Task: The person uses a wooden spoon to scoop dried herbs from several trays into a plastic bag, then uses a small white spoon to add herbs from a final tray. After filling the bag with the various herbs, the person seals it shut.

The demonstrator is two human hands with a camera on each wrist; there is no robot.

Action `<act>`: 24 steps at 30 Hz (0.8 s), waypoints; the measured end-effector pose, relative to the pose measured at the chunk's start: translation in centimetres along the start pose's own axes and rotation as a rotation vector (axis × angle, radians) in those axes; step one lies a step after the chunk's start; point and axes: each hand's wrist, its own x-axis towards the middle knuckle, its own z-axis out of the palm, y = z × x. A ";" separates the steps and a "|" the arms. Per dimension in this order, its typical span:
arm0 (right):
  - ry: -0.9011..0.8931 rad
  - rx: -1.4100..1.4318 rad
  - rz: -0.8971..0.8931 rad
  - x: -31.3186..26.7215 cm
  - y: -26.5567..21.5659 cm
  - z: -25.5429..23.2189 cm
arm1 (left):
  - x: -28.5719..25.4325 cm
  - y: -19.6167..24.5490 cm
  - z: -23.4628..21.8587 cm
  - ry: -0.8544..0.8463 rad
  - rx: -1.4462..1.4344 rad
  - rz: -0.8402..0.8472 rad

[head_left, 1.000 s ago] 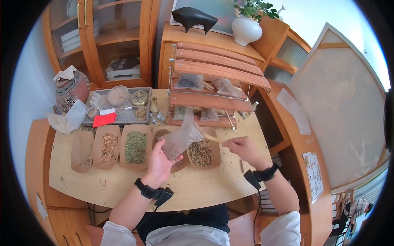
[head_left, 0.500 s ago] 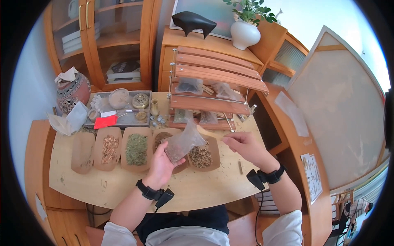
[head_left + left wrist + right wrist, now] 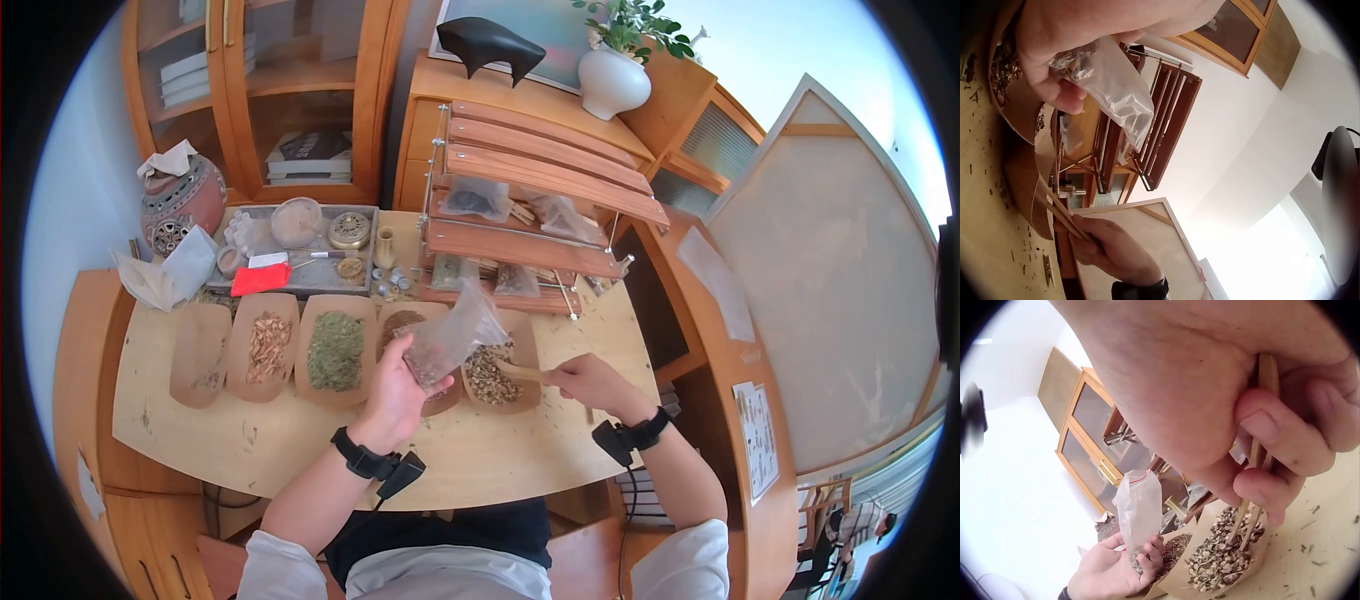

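Observation:
My left hand grips a clear plastic zip bag by its lower end, above the paper trays. Brownish dried bits lie in the bottom of the bag, and its mouth leans up to the right. My right hand pinches wooden tongs between thumb and fingers. In the right wrist view the two tips of the tongs are down among the chopped pale-and-brown dried herbs. Those herbs fill the rightmost paper tray. Left of it, a tray of brown bits is partly hidden behind the bag and left hand.
Further left stand trays of green herb, orange-brown chips and a few scraps. Behind them are a grey tray with small vessels and a red packet. A slatted wooden rack with filled bags stands behind the rightmost tray.
My right hand has brought the tongs down from beside the bag's mouth into the herbs of the rightmost tray. The left hand keeps holding the bag in much the same place.

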 end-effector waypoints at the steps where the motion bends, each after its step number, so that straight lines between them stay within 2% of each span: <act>1: 0.000 0.010 -0.026 0.4 -0.1 0.4 | 0.0 0.0 0.0 0.000 0.003 0.001; 6: 0.034 -0.033 -0.141 2.5 -0.6 1.9 | 0.2 -0.1 -0.2 0.007 0.005 -0.009; 12: 0.126 -0.061 -0.182 3.0 -0.5 3.5 | 0.0 0.1 0.0 0.000 0.014 0.002; 13: 0.110 0.004 -0.179 3.0 -0.4 3.4 | 0.0 0.1 0.1 -0.004 0.012 0.005; 18: 0.059 0.285 -0.121 1.9 0.1 1.7 | 0.1 0.1 0.0 -0.002 0.003 0.011; 24: 0.108 0.365 -0.070 -0.9 -1.1 -2.0 | 0.0 0.1 0.0 0.012 -0.001 0.006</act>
